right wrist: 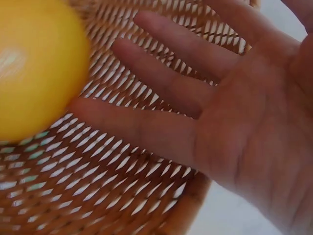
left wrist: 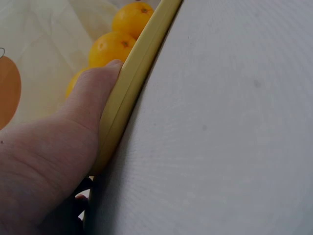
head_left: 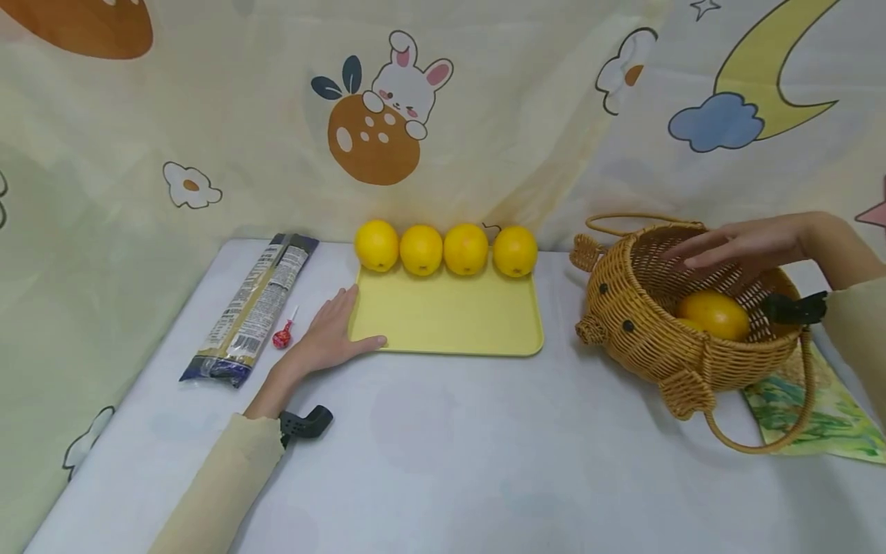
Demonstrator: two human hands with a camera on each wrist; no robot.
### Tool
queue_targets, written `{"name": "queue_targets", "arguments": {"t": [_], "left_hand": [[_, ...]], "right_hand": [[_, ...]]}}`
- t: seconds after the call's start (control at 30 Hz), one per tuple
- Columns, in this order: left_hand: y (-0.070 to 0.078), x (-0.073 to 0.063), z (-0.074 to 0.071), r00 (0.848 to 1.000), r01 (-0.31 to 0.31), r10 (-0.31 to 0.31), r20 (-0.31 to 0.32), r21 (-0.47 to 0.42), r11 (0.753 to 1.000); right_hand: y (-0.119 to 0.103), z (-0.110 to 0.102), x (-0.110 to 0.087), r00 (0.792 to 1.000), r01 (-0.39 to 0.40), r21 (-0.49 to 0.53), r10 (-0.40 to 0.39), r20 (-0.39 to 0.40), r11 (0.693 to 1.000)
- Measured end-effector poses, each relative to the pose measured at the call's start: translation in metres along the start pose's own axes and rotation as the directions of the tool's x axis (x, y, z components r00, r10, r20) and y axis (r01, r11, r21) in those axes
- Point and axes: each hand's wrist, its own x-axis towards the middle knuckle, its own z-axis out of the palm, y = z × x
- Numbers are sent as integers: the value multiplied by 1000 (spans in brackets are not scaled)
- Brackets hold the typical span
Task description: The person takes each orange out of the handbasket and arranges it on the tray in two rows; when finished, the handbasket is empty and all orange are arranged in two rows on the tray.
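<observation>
My left hand rests at the near left corner of a yellow tray, its fingers straight along the left side. In the left wrist view, the thumb lies on the tray's rim. Several oranges stand in a row along the tray's far edge. At the right, my right hand reaches into a wicker basket with an animal face. Its fingers are spread and hold nothing. Beside them in the basket lies an orange; one fingertip is close to it, and whether they touch I cannot tell.
A long printed packet and a red wrapped lollipop lie left of the tray. Under the basket's right side is a green patterned packet. A patterned cloth hangs behind the table.
</observation>
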Motion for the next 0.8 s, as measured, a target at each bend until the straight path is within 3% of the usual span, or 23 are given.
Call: {"name": "queue_targets", "arguments": {"t": [0.17, 0.8], "left_hand": [[0, 1, -1, 1000, -5, 5, 3, -5, 1000], [-2, 2, 1, 1000, -13, 13, -3, -1, 1000]], "right_hand": [[11, 4, -1, 995, -57, 91, 49, 84, 994], [13, 12, 18, 978, -133, 132, 108, 181, 982]]}}
